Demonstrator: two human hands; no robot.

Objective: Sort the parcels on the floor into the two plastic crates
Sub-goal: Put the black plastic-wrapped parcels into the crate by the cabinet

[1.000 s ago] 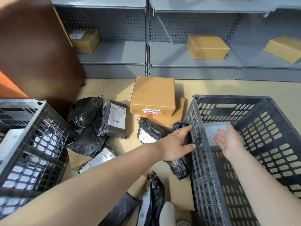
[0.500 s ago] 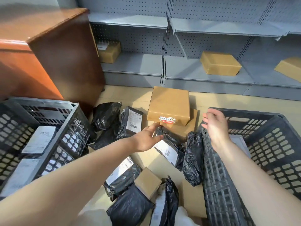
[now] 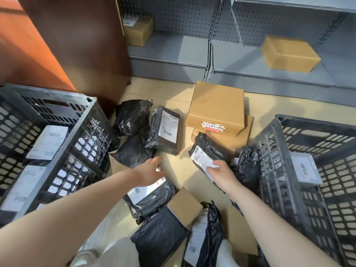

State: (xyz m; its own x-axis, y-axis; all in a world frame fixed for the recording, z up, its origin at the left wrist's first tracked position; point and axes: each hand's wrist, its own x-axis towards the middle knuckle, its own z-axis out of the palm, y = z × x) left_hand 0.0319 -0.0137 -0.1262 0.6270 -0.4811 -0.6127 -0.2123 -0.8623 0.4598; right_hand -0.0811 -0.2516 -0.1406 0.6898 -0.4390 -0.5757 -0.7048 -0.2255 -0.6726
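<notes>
Two dark plastic crates flank the floor: the left crate [image 3: 90,116] holds labelled parcels, the right crate [image 3: 273,170] holds one labelled grey parcel [image 3: 306,170]. Between them lie several black bag parcels and brown boxes. My right hand [image 3: 221,172] grips the near end of a black bag parcel with a white label [image 3: 208,151], in front of a stacked brown box [image 3: 215,106]. My left hand [image 3: 150,170] hovers with relaxed fingers above the floor, near another labelled black bag [image 3: 150,195]. A wrapped black parcel [image 3: 166,130] lies further back.
A brown wooden cabinet [image 3: 77,45] stands at the back left behind the left crate. Grey metal shelving [image 3: 212,54] runs along the back, with cardboard boxes [image 3: 289,53] on it. More black bags [image 3: 159,234] and a small brown box [image 3: 185,207] lie near my legs.
My right hand has left the right crate's rim and come down onto the labelled black bag parcel, taking hold of it. My left hand has drawn back from that parcel to the left.
</notes>
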